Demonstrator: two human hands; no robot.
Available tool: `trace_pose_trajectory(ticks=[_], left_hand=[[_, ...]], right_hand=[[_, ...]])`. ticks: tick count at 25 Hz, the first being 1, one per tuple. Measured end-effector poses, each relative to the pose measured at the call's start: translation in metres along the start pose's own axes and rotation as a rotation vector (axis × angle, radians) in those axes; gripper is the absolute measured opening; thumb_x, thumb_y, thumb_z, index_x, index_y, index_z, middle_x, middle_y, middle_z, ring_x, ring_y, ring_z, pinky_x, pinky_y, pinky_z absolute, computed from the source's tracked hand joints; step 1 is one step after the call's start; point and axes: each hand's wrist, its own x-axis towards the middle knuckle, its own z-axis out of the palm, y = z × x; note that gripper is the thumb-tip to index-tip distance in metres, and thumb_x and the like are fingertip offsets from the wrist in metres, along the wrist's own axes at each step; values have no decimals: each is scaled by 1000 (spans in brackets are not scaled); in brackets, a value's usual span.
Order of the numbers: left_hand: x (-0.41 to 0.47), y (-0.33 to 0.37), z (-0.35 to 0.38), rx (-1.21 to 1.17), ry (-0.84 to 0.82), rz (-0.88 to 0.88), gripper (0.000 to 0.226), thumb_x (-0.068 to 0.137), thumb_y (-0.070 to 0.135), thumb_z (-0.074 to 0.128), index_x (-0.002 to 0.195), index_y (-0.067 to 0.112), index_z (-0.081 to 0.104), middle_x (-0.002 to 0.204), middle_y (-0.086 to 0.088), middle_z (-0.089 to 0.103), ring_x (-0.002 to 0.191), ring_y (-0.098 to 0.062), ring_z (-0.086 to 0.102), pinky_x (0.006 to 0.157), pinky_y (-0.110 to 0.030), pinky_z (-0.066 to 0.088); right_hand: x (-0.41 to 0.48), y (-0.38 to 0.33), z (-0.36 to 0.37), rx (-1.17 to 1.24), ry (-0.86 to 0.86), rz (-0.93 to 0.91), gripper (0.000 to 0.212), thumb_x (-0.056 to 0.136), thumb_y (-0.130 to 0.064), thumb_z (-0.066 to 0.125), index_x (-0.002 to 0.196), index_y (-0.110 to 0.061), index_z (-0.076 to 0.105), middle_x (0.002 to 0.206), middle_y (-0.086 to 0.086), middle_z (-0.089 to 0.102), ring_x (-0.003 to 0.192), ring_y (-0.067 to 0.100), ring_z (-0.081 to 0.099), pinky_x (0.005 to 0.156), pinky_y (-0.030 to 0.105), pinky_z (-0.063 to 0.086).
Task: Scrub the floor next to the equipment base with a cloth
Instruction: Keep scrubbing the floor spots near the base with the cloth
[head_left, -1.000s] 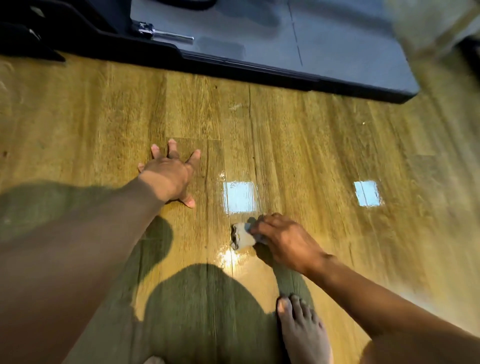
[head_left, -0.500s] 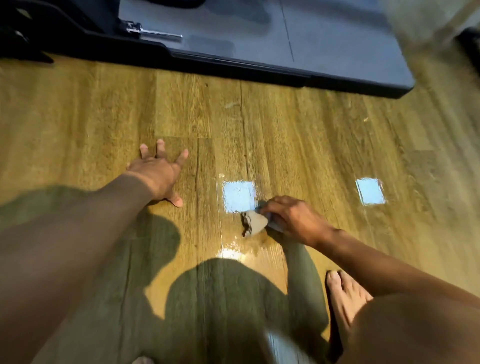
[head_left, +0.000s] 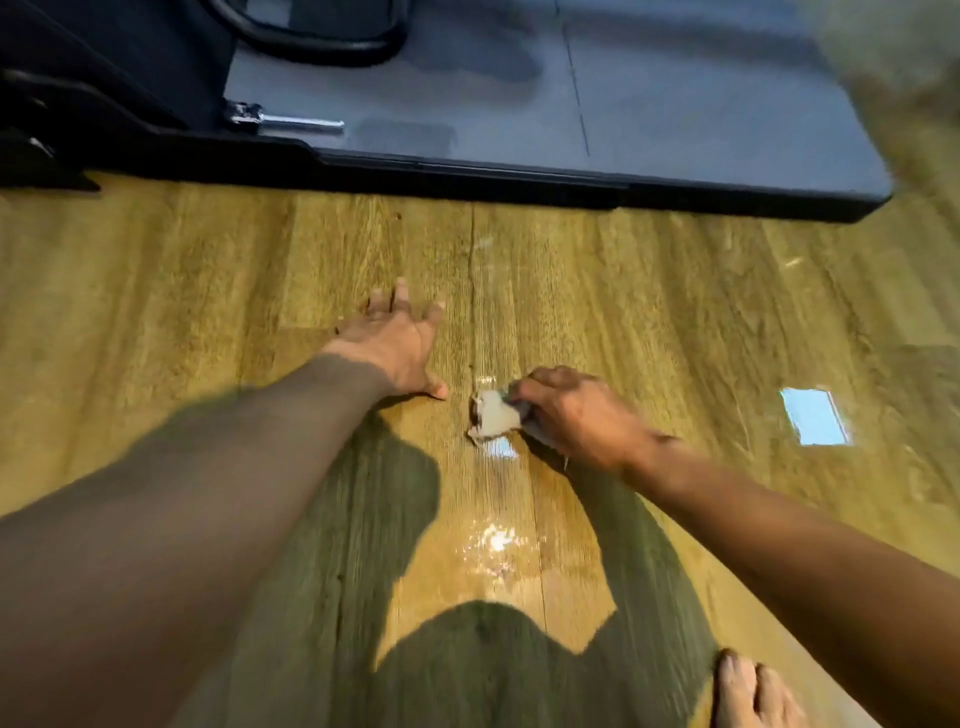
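Right hand low on the wooden floor, grip closed round a small crumpled whitish cloth, fingers curled over its right side, cloth pressed onto the plank. Cloth sits mid-frame, just right of a plank seam, well short of the equipment base, whose dark front edge runs across the top of the view. Left hand flat on the floor just left of the cloth, not touching it, fingers spread and straight, thumb pointing toward the cloth, grip open, holding nothing. Both forearms bare. Base is a grey flat platform with a black rim; a shiny metal pin lies at its left end, and a black curved tube sits above that. Wet shiny patch on the floor nearer the person than the cloth, another small glint right under the cloth. Bright square light reflection on the floor to the right of the right hand. Person's shadow covers the lower floor. Bare foot at bottom right, toes only. Frame is motion-blurred at the edges, top right corner unreadable.
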Motion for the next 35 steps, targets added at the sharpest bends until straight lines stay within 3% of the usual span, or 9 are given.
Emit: trace_pose_trajectory(ticks=[3, 7, 13, 19, 25, 27, 29, 33, 35], left_hand=[[20, 14, -18, 20, -58, -23, 122, 69, 63, 70, 149, 30, -16, 154, -19, -20, 143, -43, -6, 112, -59, 21], [30, 14, -20, 14, -114, -38, 128, 65, 61, 73, 148, 30, -19, 153, -20, -22, 141, -44, -10, 113, -58, 15], [36, 15, -19, 8, -127, -30, 130, 66, 57, 75, 146, 28, -23, 151, -21, -26, 140, -47, -10, 111, -63, 18], [38, 11, -12, 108, -143, 23, 120, 70, 64, 66, 151, 23, -12, 155, -23, 7, 141, -45, 14, 107, -59, 27], [36, 9, -14, 112, -143, 48, 113, 74, 62, 65, 151, 22, -7, 154, -25, 10, 140, -47, 15, 109, -58, 22], [38, 10, -11, 119, -151, 48, 116, 74, 61, 65, 150, 21, -13, 154, -28, 1, 139, -51, 10, 110, -59, 20], [39, 9, -12, 112, -165, 42, 120, 73, 62, 64, 149, 20, -19, 152, -30, -6, 139, -53, 6, 109, -60, 20], [40, 10, -13, 84, -183, 32, 124, 72, 62, 64, 143, 22, -29, 147, -30, -23, 137, -54, -7, 111, -63, 17], [41, 10, -13, 84, -184, 24, 124, 72, 62, 65, 144, 21, -27, 149, -29, -21, 138, -54, -5, 111, -62, 17]], right_hand=[[8, 8, 5, 30, 113, 79, 27, 88, -25, 57, 114, -23, 55, 104, -1, 60, 91, 19, 59, 73, 36, 54], [-4, 19, 12, 14, 90, -134, 32, 78, -23, 70, 107, -23, 56, 101, -3, 63, 86, 14, 60, 69, 26, 52], [107, 87, -20, 31, 240, 242, 23, 90, -22, 61, 112, -22, 59, 111, -1, 62, 95, 19, 62, 82, 32, 52], [84, 78, -5, 59, 239, -5, 21, 86, -18, 62, 107, -22, 58, 109, 1, 64, 92, 19, 62, 75, 36, 57], [167, 130, -28, 51, 347, 255, 22, 90, -24, 59, 112, -26, 60, 108, 0, 63, 95, 19, 62, 81, 29, 47], [145, 118, -15, 4, 306, 160, 22, 89, -29, 59, 111, -29, 57, 113, -2, 62, 100, 20, 60, 87, 43, 50], [142, 126, -22, -2, 249, 61, 25, 88, -26, 60, 112, -26, 58, 114, 1, 63, 101, 22, 61, 89, 41, 51], [165, 147, -48, -23, 294, 336, 29, 87, -22, 64, 116, -21, 59, 113, 4, 61, 100, 23, 60, 85, 35, 50], [146, 127, -36, 1, 308, 319, 26, 88, -22, 63, 114, -19, 59, 113, 5, 60, 97, 22, 59, 84, 35, 49]])
